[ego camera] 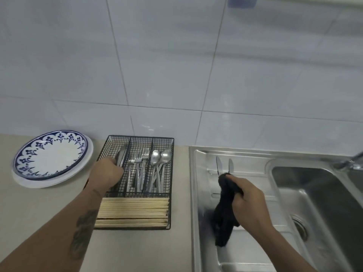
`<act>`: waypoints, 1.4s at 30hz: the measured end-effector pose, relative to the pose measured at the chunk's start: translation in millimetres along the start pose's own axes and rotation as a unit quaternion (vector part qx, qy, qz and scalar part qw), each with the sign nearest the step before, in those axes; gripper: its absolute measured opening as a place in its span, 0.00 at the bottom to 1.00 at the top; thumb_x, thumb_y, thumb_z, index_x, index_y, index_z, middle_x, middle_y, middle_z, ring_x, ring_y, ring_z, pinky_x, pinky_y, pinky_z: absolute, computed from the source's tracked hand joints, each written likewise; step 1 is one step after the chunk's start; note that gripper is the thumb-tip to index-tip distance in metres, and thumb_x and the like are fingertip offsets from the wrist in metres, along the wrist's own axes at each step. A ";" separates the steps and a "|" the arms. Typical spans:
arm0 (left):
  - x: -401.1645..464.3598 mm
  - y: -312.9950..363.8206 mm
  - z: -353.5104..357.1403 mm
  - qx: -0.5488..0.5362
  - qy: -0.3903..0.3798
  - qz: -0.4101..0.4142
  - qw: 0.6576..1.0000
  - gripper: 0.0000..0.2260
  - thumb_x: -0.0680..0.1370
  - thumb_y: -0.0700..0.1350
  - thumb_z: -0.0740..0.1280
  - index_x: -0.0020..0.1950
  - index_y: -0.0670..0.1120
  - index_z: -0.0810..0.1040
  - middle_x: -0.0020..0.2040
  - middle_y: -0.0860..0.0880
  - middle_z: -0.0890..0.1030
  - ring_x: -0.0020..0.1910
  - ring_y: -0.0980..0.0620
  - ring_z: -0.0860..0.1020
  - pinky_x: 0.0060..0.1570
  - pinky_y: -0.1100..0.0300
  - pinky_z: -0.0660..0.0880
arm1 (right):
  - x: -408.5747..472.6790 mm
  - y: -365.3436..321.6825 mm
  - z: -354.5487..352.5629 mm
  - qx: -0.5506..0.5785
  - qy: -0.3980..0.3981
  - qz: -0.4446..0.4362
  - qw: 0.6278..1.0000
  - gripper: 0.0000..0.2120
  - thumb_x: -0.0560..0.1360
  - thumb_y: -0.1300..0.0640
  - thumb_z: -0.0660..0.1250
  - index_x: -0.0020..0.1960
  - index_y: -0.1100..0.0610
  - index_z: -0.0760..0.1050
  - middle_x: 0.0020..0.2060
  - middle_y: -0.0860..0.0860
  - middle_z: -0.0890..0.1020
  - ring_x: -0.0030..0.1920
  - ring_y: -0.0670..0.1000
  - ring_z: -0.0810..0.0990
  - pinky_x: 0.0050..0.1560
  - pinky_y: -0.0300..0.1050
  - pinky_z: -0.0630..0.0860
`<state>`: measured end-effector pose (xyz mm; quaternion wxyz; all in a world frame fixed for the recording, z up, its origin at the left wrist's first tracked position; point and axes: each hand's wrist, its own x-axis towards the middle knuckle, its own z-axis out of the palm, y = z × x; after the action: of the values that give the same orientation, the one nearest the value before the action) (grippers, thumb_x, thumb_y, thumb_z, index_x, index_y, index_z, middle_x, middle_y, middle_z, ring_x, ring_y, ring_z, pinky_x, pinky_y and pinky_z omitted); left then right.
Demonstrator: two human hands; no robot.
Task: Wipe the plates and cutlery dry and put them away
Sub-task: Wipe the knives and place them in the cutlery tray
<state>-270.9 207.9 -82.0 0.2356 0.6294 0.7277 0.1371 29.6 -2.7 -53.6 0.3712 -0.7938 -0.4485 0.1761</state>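
Observation:
A black wire cutlery basket (170, 167) sits on the counter with knives (122, 156), forks (137, 160) and spoons (160, 158) in three compartments and chopsticks (133, 213) across the front section. My left hand (107, 174) reaches into the left compartment, fingers closed around the knife handles. My right hand (248, 201) grips a black cloth (224, 218) over the sink's draining board. Two knife blades (224, 165) stick out beyond the cloth's top. A stack of plates (53, 158), the top one white with a blue pattern, stands at the left.
A steel sink (322, 203) with a drain fills the right side, and a tap (351, 161) shows at the right edge. The beige counter (49, 209) runs left of the sink. White wall tiles rise behind.

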 end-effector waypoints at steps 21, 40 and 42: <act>-152.1 182.3 195.2 0.086 -0.123 0.198 0.969 0.11 0.80 0.49 0.65 0.57 0.44 0.75 0.55 0.45 0.78 0.53 0.45 0.77 0.49 0.53 0.74 | -18.4 83.2 -45.3 0.049 0.047 0.034 0.997 0.27 0.71 0.75 0.59 0.62 0.53 0.79 0.53 0.45 0.80 0.54 0.43 0.77 0.54 0.20 0.64; -139.8 184.4 172.2 0.215 -0.171 0.154 0.949 0.14 0.78 0.42 0.62 0.63 0.43 0.74 0.61 0.44 0.72 0.59 0.44 0.77 0.54 0.56 0.75 | -24.0 92.4 -42.5 0.055 0.018 0.034 0.998 0.28 0.71 0.74 0.58 0.64 0.53 0.79 0.54 0.42 0.79 0.56 0.40 0.76 0.57 0.22 0.64; -141.1 180.0 158.7 0.197 -0.171 0.160 0.952 0.13 0.77 0.43 0.61 0.60 0.44 0.76 0.58 0.45 0.75 0.55 0.44 0.78 0.52 0.55 0.76 | -26.9 86.3 -42.8 0.050 0.021 0.023 0.998 0.28 0.71 0.74 0.58 0.64 0.52 0.78 0.54 0.41 0.78 0.56 0.40 0.76 0.58 0.22 0.64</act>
<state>-22.2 84.7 -103.8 0.2031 0.7854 0.5788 -0.0827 91.6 -71.7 -91.1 0.4154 -0.7878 -0.4130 0.1902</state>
